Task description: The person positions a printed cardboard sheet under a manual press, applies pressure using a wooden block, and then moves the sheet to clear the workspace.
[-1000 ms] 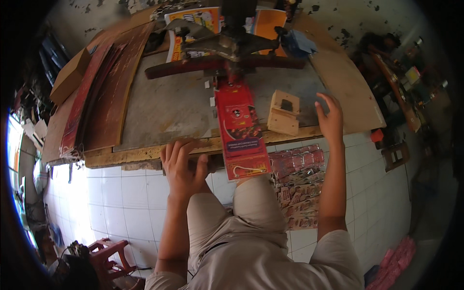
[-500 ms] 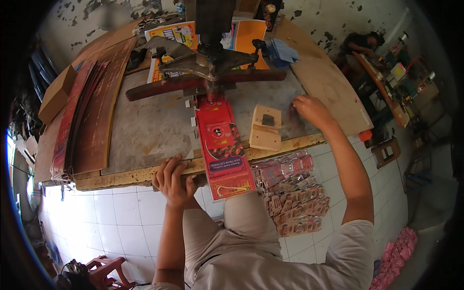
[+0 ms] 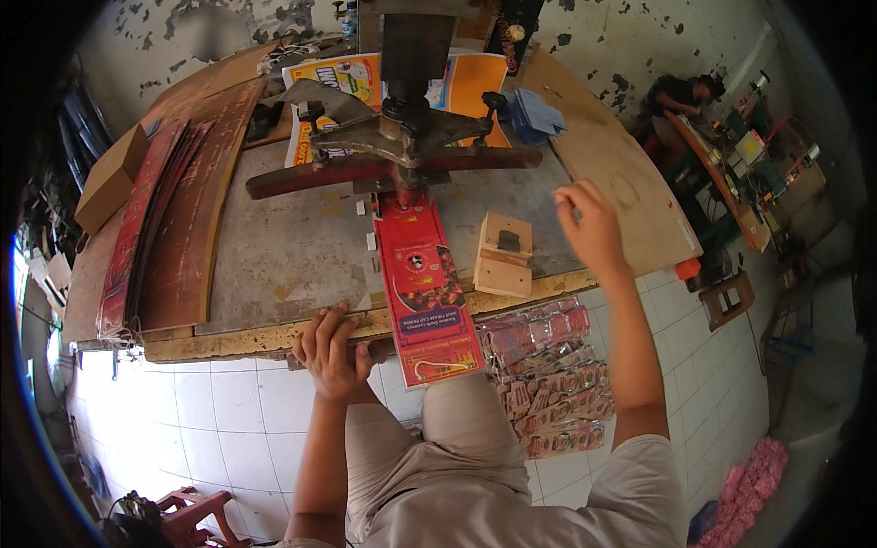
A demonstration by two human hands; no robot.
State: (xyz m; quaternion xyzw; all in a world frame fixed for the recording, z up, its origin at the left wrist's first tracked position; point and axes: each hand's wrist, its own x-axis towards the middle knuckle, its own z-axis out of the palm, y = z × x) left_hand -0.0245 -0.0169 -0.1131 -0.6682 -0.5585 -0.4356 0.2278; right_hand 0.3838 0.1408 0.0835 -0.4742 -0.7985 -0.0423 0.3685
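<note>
Occupying the centre is a worktable [image 3: 292, 260], bearing a dark press [image 3: 397, 137]. A long red printed sheet [image 3: 427, 290] lies with its far end beneath the press, its near end overhanging the front edge. The left hand [image 3: 331, 358] rests there, loosely spread, gripping nothing visible. The right hand [image 3: 592, 228] is raised, fingers curled; whether it holds anything cannot be told. A wooden block [image 3: 501, 267] lies beside the sheet.

A flat red printed strip [image 3: 416, 265] is lying on the grey-topped wooden desk [image 3: 292, 265], right of the left fingers [image 3: 315, 338], overhanging the near edge. A pale wooden block [image 3: 502, 278] is sitting between the strip and the right fingers [image 3: 577, 197]. A dark metal press with red arms [image 3: 393, 137] is standing left of the right fingers, above the strip's far end. Long brown boards [image 3: 196, 219] are lying beyond the left fingers, leftward.
</note>
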